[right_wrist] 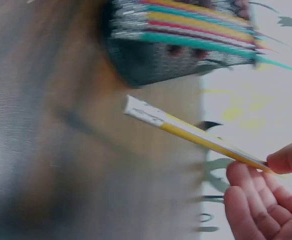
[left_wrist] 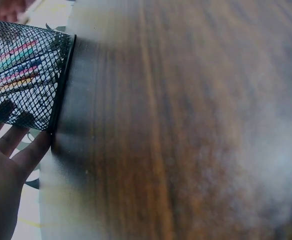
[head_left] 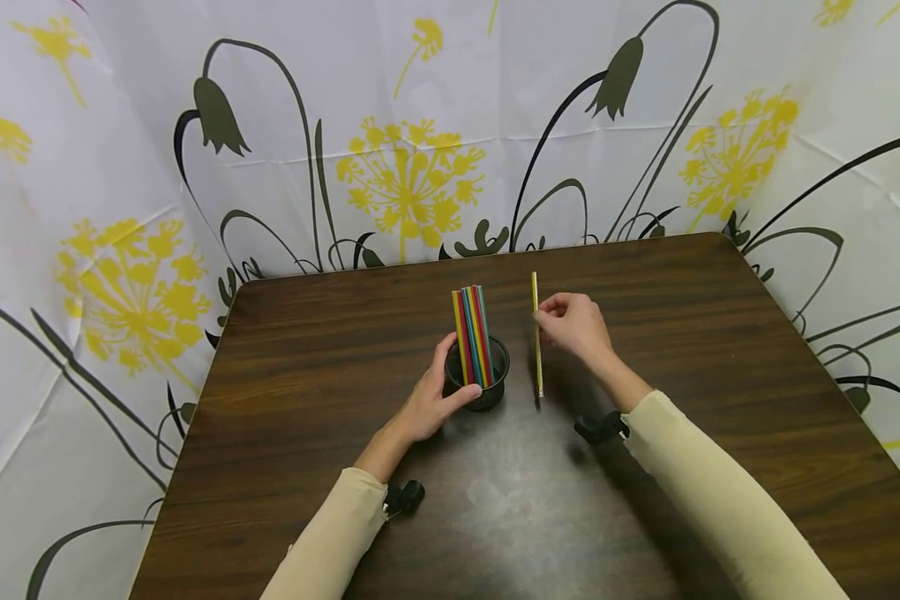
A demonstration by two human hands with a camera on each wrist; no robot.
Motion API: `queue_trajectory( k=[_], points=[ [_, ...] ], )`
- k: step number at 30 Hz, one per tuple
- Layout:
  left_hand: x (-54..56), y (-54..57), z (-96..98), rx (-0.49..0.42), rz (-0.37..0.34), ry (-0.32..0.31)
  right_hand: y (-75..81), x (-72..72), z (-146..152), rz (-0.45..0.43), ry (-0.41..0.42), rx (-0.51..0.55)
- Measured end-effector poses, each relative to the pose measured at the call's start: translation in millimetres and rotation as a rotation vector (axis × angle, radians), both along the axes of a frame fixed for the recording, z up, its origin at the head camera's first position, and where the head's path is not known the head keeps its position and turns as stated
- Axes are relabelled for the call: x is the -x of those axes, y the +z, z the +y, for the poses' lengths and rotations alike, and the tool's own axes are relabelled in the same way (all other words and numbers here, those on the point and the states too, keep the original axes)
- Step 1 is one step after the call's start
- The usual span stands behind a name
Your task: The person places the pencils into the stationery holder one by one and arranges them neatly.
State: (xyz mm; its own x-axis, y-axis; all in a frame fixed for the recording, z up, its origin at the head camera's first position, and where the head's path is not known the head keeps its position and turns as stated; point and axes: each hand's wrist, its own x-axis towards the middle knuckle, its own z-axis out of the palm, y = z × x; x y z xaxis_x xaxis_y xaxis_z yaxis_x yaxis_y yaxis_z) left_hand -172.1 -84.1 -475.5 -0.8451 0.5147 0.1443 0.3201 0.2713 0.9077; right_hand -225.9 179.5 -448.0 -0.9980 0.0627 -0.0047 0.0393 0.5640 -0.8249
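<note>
A black mesh pencil cup (head_left: 487, 399) stands on the table with several coloured pencils (head_left: 472, 333) in it, leaning slightly left. My left hand (head_left: 424, 407) holds the cup from its left side, thumb at the front and fingers round the back. In the left wrist view, fingertips touch the mesh (left_wrist: 23, 75) near the cup's base. To the right of the cup, my right hand (head_left: 579, 327) pinches a slim yellow pencil (head_left: 537, 358) between thumb and fingers. The pencil is nearly upright. Its white lower end (right_wrist: 143, 110) appears just above the tabletop in the right wrist view.
The dark wood-grain table (head_left: 330, 358) reaches back to a white curtain (head_left: 285, 192) printed with yellow and grey-green flowers. Black wrist-worn cameras sit on both forearms, by the cream sleeves (head_left: 712, 475).
</note>
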Motion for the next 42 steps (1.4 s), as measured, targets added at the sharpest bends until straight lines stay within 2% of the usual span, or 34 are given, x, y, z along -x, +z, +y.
queue_trajectory(
  k=[4, 7, 11, 14, 19, 23, 30, 31, 36, 42],
  points=[
    [-0.3, 1.8, -0.2, 0.007, 0.001, -0.002, 25.5, -4.5, 3, 0.157, -0.011, 0.154],
    [-0.9, 1.6, -0.5, 0.012, -0.008, 0.0, 54.6, -17.4, -5, 0.25, 0.01, 0.258],
    [-1.0, 1.3, -0.3, 0.002, -0.012, -0.004, 73.1, -25.6, -17, 0.334, 0.062, 0.34],
    [-1.0, 2.2, 0.1, -0.003, -0.018, -0.008, 65.0, -22.3, -23, 0.369, 0.105, 0.354],
    [-0.9, 3.0, -0.1, -0.002, -0.03, -0.008, 57.2, -28.7, -38, 0.371, 0.16, 0.312],
    [2.5, -3.0, -0.4, -0.031, -0.005, -0.022, 45.9, -33.2, -49, 0.375, 0.201, 0.252],
    [15.1, -37.0, -3.1, -0.026, 0.022, -0.018, 24.9, -37.2, -64, 0.356, 0.259, 0.16],
    [15.5, -38.9, -3.3, -0.025, 0.023, -0.021, 22.9, -37.8, -66, 0.348, 0.265, 0.15],
    [16.6, -41.2, -3.5, -0.038, 0.015, -0.024, 15.6, -39.8, -71, 0.336, 0.289, 0.095],
    [15.6, -36.9, -3.2, -0.029, 0.022, -0.019, 10.7, -40.9, -72, 0.318, 0.3, 0.045]
  ],
)
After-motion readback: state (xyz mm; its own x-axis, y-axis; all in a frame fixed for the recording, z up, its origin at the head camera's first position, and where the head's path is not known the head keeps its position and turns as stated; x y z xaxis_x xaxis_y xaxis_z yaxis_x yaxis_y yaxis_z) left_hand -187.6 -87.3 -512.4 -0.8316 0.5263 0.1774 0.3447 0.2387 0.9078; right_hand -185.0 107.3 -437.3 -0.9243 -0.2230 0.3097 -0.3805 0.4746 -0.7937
